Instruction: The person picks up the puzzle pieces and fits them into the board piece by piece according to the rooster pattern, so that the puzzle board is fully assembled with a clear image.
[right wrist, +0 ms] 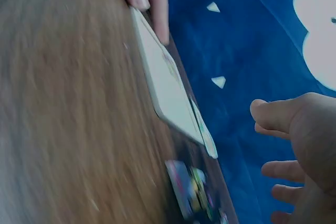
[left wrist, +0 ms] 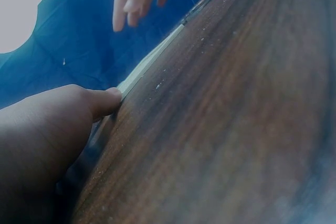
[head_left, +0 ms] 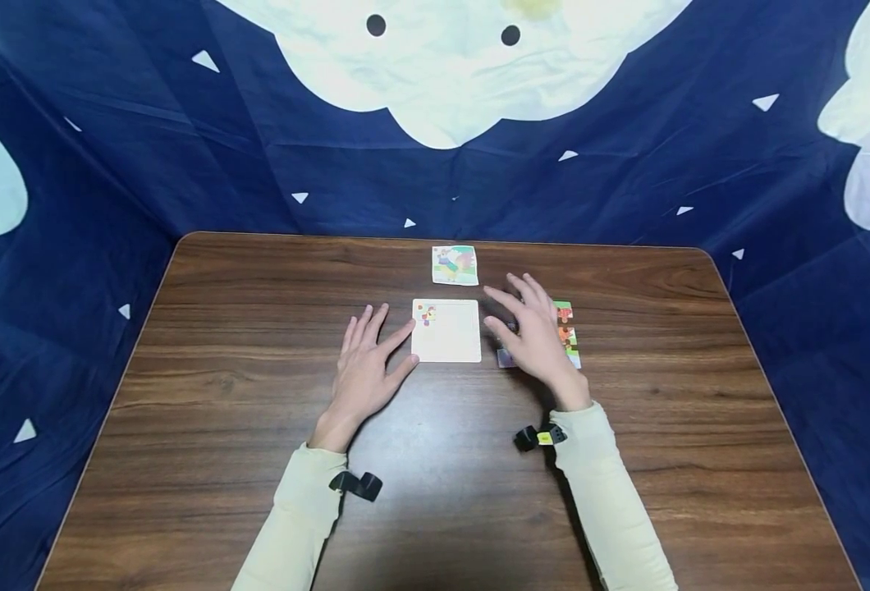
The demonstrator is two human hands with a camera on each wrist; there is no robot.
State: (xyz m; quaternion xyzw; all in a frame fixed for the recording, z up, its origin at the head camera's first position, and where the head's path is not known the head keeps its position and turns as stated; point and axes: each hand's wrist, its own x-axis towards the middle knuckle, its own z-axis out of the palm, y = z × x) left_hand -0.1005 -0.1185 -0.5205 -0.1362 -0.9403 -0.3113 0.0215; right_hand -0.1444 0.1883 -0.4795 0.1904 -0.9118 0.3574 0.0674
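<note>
A white square puzzle board lies flat on the table, with a few small colourful pieces in its far left corner. My left hand rests at the board's left side, its fingers spread and its thumb and index fingertip touching the edge. In the left wrist view the thumb meets the board's rim. Right of the board, my right hand hovers over a group of colourful puzzle pieces and partly hides them. Nothing shows between its spread fingers in the right wrist view.
Beyond the board lies a small square picture card with a pastel drawing. The brown wooden table ends at a far edge near a dark blue cloth backdrop with white clouds.
</note>
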